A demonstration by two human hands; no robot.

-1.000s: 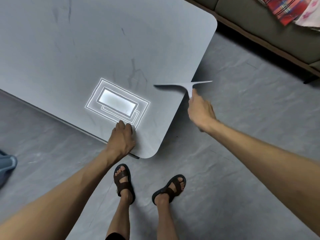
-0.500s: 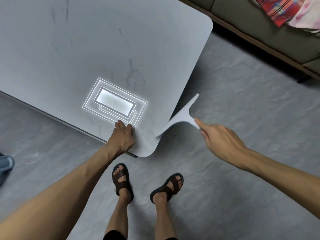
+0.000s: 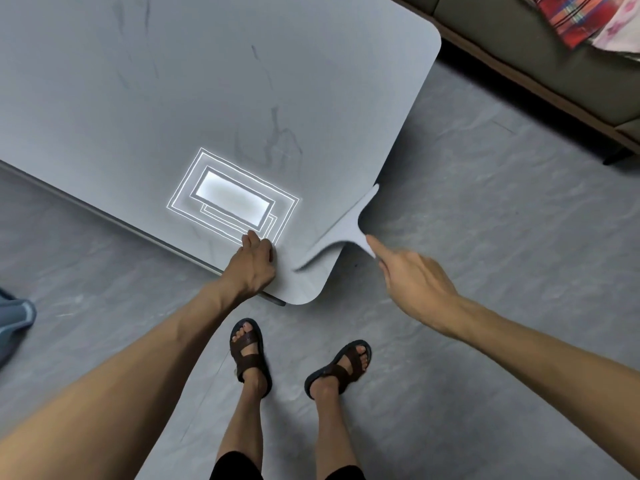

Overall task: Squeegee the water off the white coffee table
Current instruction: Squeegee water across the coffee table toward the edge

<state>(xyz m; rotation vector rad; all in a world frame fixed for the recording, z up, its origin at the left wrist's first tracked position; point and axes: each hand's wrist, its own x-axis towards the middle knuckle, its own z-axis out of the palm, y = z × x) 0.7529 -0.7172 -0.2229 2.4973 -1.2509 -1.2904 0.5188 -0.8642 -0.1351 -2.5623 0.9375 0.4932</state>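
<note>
As the head camera looks down, the white coffee table [image 3: 173, 81] fills the frame from 9 to 12 o'clock, with its near rounded corner at centre. The squeegee [image 3: 341, 233] is right by that corner, along the table's right-hand edge. Its blade runs long from about 7 o'clock to 1 o'clock, low end over the tabletop, high end out at the rim above the grey floor [image 3: 485, 209]. The stem points off toward 4 o'clock, into the right hand [image 3: 415, 282], which grips the handle with the index finger [image 3: 374, 245] laid straight along it.

The left hand [image 3: 254, 265] is planted on the top at the near edge, at 9 o'clock of the blade. Its fingers are bent, tips down, thumb hidden: gripping or only pressing, I cannot tell.

A second ago the blade lay level, 9 to 3, higher up that edge. Now it has swung steep and dropped to the corner, close to its pose of half a second ago. The left hand hasn't budged.

A ceiling-light reflection [image 3: 235, 199] glares just beyond the left hand. Brown sandals [image 3: 251, 355] stand at 6 o'clock, and a sofa [image 3: 519, 53] with a plaid cloth [image 3: 571, 19] sits at 1 o'clock. A blue object [image 3: 14, 323] is cut off at 8 o'clock; what it is or holds, I cannot tell.
</note>
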